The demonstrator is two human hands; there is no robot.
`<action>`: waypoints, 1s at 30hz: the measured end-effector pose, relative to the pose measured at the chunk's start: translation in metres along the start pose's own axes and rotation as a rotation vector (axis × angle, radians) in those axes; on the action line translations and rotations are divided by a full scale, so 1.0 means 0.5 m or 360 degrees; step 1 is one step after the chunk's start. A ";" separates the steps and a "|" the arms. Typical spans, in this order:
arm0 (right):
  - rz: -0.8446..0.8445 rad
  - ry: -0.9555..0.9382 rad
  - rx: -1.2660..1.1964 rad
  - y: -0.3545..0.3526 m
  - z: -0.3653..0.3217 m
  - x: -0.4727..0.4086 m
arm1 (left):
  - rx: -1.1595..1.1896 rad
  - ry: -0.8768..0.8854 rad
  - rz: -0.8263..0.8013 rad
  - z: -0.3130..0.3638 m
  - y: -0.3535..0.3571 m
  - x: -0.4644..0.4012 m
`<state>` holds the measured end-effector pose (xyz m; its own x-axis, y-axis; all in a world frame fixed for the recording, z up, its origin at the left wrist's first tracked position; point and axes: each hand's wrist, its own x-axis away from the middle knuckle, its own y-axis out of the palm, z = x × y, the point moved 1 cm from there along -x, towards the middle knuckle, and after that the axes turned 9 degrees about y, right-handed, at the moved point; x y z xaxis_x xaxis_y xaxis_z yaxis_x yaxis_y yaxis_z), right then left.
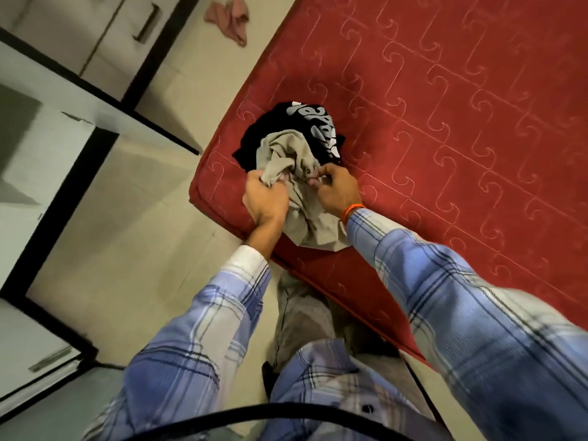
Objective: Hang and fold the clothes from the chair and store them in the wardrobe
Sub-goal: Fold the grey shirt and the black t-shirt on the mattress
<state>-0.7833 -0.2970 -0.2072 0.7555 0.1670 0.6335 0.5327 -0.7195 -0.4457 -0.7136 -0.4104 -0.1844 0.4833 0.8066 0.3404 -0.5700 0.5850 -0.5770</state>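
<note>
Wardrobe (57,100): at far left, door ajar.
Left hand (265,198): grip clenched on a bunch of the grey garment (305,198).
Grey garment: crumpled at the red mattress (445,122) corner, overlapping the black printed shirt (305,125).
Right hand (337,189): grip pinching the grey garment's edge.

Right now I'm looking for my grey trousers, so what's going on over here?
A person stands at the corner of a red mattress, gripping a crumpled grey garment with the left hand and the right hand. It lies partly over a black printed garment. Nothing is folded yet. A pink cloth lies on the floor.
</note>
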 end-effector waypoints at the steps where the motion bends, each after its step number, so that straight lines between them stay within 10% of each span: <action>1: -0.0019 -0.0015 -0.0099 -0.015 0.012 0.019 | 0.0028 0.0006 0.0012 0.008 -0.002 0.026; 10: 0.0089 -0.0285 -0.0794 -0.234 0.145 0.203 | 0.0303 0.0225 -0.0235 0.071 0.047 0.292; 22: 0.0555 -0.0542 -0.0528 -0.564 0.241 0.342 | -0.0036 0.0498 -0.1270 0.251 0.200 0.530; 27: 0.0658 -0.0629 -0.0311 -0.627 0.240 0.345 | -0.0224 0.0792 -0.0837 0.334 0.210 0.534; 30: 0.0630 -0.0718 -0.0279 -0.633 0.224 0.364 | 0.0149 0.0520 -0.1237 0.377 0.213 0.525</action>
<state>-0.7718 0.0365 -0.0217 0.9899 0.1059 0.0947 0.1378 -0.8786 -0.4573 -0.7730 -0.1202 -0.0165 0.9198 0.1159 0.3749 -0.0423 0.9791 -0.1989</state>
